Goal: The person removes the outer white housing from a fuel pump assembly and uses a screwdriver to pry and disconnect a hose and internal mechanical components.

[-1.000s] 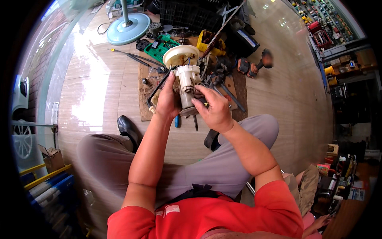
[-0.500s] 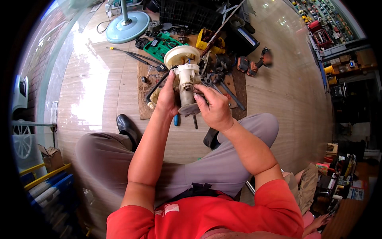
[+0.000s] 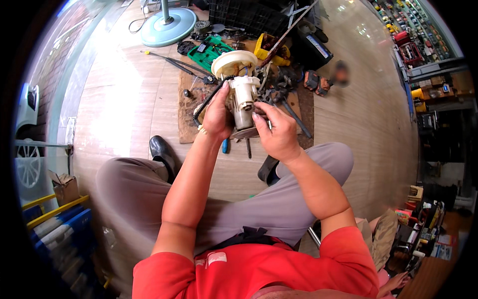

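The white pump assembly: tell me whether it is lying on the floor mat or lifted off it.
Lifted. The white pump assembly is held between the left hand and the right hand, above the brown floor mat.

Pump: cream plastic, smooth, slightly glossy, metal-looking base; black rubbery hose at its side. Mat: brown cardboard, matt, stained and rough. Floor: pale wood-look planks, shiny under glare. Shoe: black leather, glossy. Trousers: grey cloth, matt. Shirt: red cloth. Fan base: smooth light-blue plastic.
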A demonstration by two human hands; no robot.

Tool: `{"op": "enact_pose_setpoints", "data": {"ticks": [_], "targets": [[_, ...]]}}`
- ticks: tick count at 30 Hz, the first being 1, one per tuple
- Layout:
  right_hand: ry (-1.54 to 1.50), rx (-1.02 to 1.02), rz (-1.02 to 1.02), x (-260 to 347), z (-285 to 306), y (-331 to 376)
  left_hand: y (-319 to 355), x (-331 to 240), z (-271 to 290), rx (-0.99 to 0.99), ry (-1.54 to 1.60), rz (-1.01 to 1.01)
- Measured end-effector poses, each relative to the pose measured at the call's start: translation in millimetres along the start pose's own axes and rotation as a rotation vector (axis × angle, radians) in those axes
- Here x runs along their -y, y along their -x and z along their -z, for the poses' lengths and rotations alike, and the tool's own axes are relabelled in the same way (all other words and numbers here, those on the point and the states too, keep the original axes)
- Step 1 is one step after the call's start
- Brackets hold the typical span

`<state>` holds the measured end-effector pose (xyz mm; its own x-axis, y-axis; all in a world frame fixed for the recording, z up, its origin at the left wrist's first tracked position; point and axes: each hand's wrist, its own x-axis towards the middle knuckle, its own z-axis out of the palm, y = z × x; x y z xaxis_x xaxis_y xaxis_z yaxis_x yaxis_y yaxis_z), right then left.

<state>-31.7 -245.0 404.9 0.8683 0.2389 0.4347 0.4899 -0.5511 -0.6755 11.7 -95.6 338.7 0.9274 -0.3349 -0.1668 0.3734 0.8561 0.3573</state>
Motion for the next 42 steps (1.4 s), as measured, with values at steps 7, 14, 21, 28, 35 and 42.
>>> {"op": "enact_pose_setpoints", "data": {"ticks": [7,14,21,28,35,42], "targets": [[0.064,-0.059,0.048,-1,4,0,-5,6,4,-0.124,-0.115,-0.133],[-0.186,0.174,-0.147,10,-5,13,-19,13,34,-0.216,-0.276,-0.248],[-0.270,0.379,-0.152,22,-21,22,-11,9,20,-0.354,-0.594,-0.322],[-0.167,0.251,0.061,18,-28,22,-1,7,4,-0.514,-1.088,-0.380],[-0.278,0.259,-0.103,22,-20,21,0,9,3,-0.523,-0.950,-0.315],[-0.946,0.501,-0.642,14,-13,18,0,8,7,-0.449,-0.853,-0.217]]}}
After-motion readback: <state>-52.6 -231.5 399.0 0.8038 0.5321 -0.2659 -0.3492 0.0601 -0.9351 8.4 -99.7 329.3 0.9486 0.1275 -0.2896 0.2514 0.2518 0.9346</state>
